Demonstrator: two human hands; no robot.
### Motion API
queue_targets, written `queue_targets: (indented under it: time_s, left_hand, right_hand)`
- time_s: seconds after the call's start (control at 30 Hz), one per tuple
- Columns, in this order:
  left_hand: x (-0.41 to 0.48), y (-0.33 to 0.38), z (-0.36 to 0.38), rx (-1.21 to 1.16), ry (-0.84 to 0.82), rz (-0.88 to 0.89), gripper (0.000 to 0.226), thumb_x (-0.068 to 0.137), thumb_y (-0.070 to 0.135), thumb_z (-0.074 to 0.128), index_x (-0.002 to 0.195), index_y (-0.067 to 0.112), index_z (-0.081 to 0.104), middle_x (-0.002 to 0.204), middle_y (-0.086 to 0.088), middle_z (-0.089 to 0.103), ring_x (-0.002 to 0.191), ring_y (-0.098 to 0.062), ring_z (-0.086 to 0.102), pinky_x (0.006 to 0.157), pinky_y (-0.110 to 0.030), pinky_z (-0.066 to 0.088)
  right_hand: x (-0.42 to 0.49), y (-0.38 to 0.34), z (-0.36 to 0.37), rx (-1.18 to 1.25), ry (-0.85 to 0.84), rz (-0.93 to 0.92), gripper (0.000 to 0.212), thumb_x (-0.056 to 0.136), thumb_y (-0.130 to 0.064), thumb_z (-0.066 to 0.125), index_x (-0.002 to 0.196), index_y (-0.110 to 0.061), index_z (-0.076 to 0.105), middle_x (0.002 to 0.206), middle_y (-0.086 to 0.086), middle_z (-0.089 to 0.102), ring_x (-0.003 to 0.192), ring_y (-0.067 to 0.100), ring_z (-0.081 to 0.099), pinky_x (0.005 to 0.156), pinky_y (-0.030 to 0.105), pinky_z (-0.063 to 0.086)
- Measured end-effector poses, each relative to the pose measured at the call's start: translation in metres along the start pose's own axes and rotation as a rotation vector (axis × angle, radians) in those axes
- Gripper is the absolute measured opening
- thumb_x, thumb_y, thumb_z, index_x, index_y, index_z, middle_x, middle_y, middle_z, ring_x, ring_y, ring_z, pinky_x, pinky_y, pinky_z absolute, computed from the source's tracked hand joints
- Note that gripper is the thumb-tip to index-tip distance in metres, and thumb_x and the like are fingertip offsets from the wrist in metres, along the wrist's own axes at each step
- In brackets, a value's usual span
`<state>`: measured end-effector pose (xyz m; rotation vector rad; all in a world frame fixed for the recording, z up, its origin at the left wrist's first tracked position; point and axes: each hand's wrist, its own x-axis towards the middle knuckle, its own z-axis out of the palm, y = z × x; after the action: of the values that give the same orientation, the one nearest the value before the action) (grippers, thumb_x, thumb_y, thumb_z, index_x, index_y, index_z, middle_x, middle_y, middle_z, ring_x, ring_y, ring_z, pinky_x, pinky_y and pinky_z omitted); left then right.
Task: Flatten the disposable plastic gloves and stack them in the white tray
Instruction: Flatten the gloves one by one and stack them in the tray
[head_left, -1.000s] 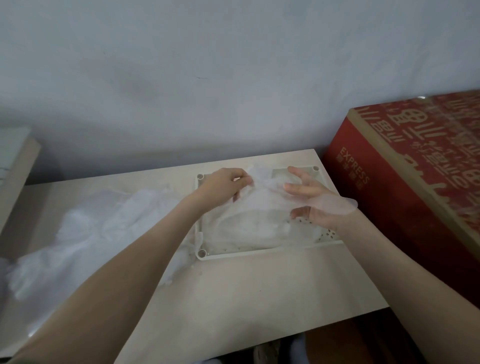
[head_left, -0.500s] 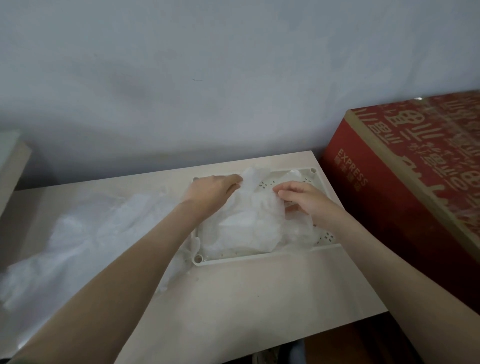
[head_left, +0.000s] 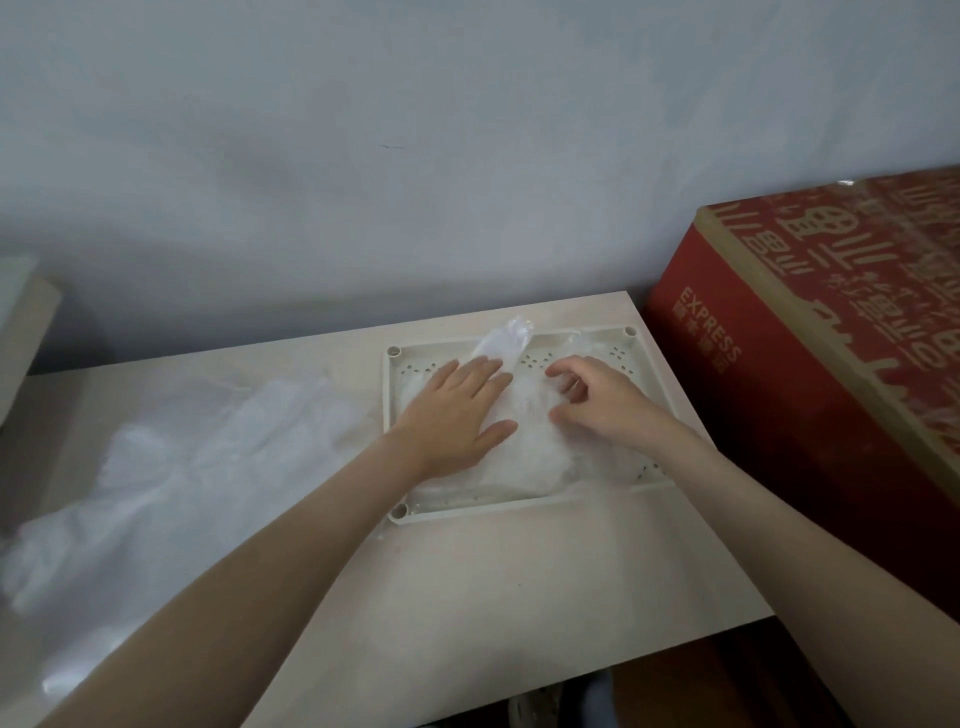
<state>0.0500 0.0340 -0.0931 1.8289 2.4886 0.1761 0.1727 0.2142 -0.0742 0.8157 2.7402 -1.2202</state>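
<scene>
Far left on desk (head_left: 519, 582): glove heap (head_left: 197, 467), clear film, crumpled, not yet flattened. Centre: white tray (head_left: 388, 415) with glove stack (head_left: 524, 452) inside, loose end (head_left: 506, 338) poking over far rim. Left hand (head_left: 457, 415) lies flat on stack, fingers straight and close together, pressing down. Right hand (head_left: 605, 408) is just beside it, fingers curled onto film; pinching or not, cannot tell. Far right: red box (head_left: 779, 415). Film probably feather-light, limp, slippery, clingy. Best pinched at one edge, then smoothed under flat palm.
</scene>
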Motion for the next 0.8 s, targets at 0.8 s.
queue_targets:
  time_s: [0.8]
  left_hand:
    - [-0.005,-0.005,0.014,0.005,-0.246,-0.105,0.073,0.093,0.066,0.014,0.152,0.029,-0.01,0.159,-0.001,-0.018,0.145,-0.013,-0.02,0.117,-0.039,-0.015]
  right_hand:
    - [-0.009,0.002,-0.018,-0.048,0.103,0.031,0.014,0.088,-0.014,0.062,0.08,-0.009,0.052,0.08,-0.002,0.051,0.074,0.015,0.049,0.066,0.028,0.04]
